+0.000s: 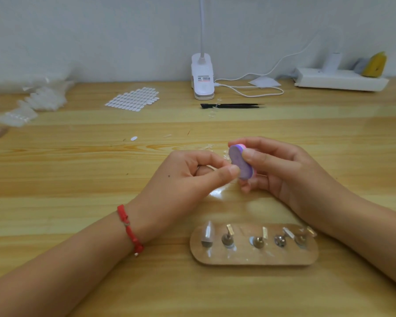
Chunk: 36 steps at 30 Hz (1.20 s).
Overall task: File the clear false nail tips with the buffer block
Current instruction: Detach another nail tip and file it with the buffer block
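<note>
My right hand (281, 170) grips a small oval buffer block (239, 160), purple on its face with a pink edge, above the middle of the wooden table (78, 179). My left hand (188, 177) pinches its thumb and forefinger together right against the block's lower face; whatever lies between those fingertips is too small and clear to make out. One clear nail tip (208, 232) stands on the leftmost peg of a wooden holder (254, 257). More clear tips (216, 193) lie loose on the table under my hands.
The holder's other metal pegs (258, 241) stand bare near the front edge. Black tweezers (232, 106), a sheet of white adhesive tabs (133, 99), a white clip lamp (202, 76) with its cable, plastic bags (39, 99) and a white power strip (338, 80) lie further back.
</note>
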Each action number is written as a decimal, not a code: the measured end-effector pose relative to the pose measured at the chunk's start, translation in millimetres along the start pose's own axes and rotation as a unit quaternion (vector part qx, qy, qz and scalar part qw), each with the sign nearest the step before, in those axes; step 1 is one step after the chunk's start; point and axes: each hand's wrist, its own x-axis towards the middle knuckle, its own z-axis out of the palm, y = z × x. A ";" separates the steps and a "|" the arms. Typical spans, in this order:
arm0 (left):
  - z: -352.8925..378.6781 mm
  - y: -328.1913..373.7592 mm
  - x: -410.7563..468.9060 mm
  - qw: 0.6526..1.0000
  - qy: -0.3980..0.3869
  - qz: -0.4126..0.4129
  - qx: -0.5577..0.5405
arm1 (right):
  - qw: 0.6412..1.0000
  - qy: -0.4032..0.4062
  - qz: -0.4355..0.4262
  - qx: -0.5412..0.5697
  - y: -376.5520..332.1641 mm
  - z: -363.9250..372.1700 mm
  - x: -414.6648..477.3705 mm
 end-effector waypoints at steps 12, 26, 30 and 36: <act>-0.3 0.5 0.4 1.000 0.021 0.003 -0.022 | 1.000 -0.003 0.009 0.015 0.3 -1.1 0.8; -0.8 -1.6 3.1 0.999 0.031 -0.004 -0.040 | 0.999 0.026 -0.007 0.030 0.1 0.1 -1.2; -4.1 -0.9 2.9 0.998 0.041 -0.017 -0.049 | 0.999 0.025 -0.009 0.033 0.5 -0.2 -1.2; -1.4 -0.7 1.3 0.999 0.028 -0.001 -0.024 | 0.998 0.044 -0.020 0.048 1.2 -2.0 -0.6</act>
